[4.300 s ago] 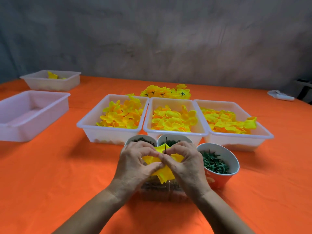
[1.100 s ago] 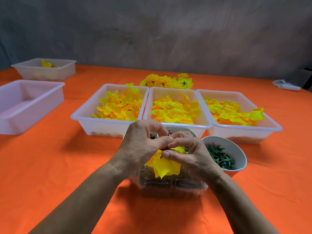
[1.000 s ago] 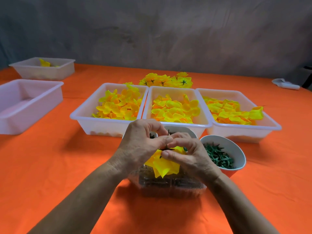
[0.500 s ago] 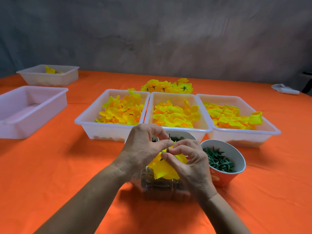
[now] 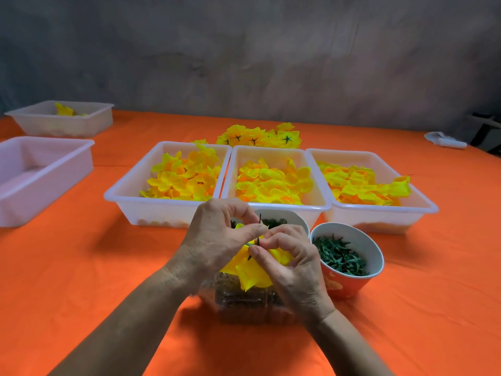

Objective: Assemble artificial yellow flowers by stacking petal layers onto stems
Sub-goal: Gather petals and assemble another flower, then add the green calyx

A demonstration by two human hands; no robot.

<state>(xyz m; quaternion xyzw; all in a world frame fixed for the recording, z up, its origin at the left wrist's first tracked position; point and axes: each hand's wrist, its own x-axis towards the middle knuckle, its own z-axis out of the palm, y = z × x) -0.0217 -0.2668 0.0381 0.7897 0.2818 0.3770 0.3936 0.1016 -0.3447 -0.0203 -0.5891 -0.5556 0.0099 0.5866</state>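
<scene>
Both sets of fingertips meet at centre frame: left hand (image 5: 217,240) pinches the thin dark stem (image 5: 259,220) between thumb and forefinger, right hand (image 5: 291,263) curls round the green calyx piece (image 5: 253,246) just under that pinch, with the stacked yellow petals (image 5: 250,268) hanging below over the clear box (image 5: 244,302). To seat it well, I judge I should hold the stem steady and slide the calyx straight along it, snug against the petals, without crushing them. Spare calyxes wait in the red cup (image 5: 349,280), lower right of centre.
</scene>
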